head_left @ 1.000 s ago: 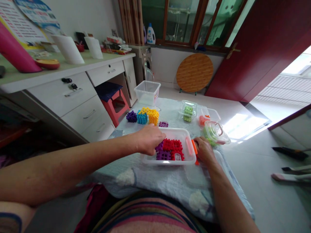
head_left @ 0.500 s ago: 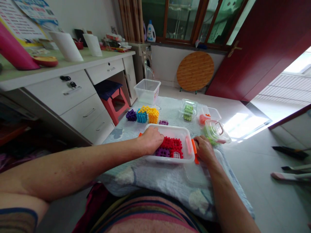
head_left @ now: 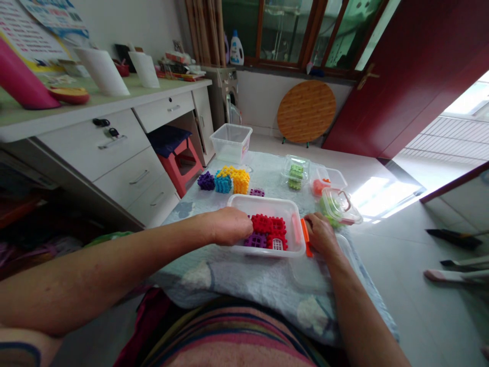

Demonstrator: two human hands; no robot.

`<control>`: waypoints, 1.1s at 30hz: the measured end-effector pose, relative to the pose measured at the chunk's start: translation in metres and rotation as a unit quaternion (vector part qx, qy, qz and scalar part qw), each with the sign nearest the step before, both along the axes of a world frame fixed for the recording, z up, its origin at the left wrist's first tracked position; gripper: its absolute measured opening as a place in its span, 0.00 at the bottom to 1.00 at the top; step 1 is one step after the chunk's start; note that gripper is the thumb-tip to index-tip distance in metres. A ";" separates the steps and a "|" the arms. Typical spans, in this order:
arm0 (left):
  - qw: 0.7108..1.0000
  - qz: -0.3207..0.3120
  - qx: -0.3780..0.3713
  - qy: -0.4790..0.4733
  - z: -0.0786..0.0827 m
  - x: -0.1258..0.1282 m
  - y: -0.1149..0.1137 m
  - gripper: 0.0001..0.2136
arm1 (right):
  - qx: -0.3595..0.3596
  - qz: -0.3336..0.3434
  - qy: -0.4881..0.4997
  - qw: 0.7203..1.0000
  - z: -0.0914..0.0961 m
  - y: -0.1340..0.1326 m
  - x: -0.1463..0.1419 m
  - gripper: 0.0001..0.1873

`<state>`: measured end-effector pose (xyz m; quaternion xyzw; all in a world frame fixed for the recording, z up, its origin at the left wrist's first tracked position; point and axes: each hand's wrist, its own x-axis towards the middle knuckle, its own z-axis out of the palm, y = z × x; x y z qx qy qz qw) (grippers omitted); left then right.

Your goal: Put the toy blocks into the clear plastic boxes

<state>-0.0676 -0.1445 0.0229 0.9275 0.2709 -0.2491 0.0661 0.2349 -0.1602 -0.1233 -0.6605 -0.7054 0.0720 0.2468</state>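
Note:
A clear plastic storage box (head_left: pixel 267 202) sits on the cloth-covered table in front of me. Inside it lie red building blocks (head_left: pixel 267 223), a purple block (head_left: pixel 255 240) and a red block with a white window grid (head_left: pixel 277 244). Over the box's left end is my left hand (head_left: pixel 234 227), its fingers curled down; what they hold, if anything, is hidden. My right hand (head_left: pixel 320 232) is closed at the box's right side, by its orange latch (head_left: pixel 306 235). Beneath that hand a clear lid (head_left: pixel 311 275) lies on the cloth.
Behind the box stand yellow (head_left: pixel 241 182), blue (head_left: pixel 223 183) and dark purple (head_left: pixel 206 181) block stacks. Clear containers with green blocks (head_left: pixel 295 176) and orange pieces (head_left: pixel 319 187) are at the back right. A larger clear bin (head_left: pixel 231 145) stands at the far edge.
My left hand has turned and shifted slightly left and down over the box, with its fingers more curled. My right hand has stayed by the latch.

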 end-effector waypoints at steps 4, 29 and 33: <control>1.000 0.024 0.012 0.016 -0.001 0.006 -0.002 0.12 | 0.001 0.002 0.007 1.000 0.002 -0.001 -0.001 0.14; 0.995 0.090 0.035 0.009 -0.009 0.076 0.131 0.22 | 0.001 -0.001 0.011 1.000 -0.001 -0.001 0.000 0.13; 0.994 0.090 0.008 0.060 -0.034 0.088 0.144 0.15 | 0.002 0.001 0.011 1.000 -0.003 0.000 0.001 0.12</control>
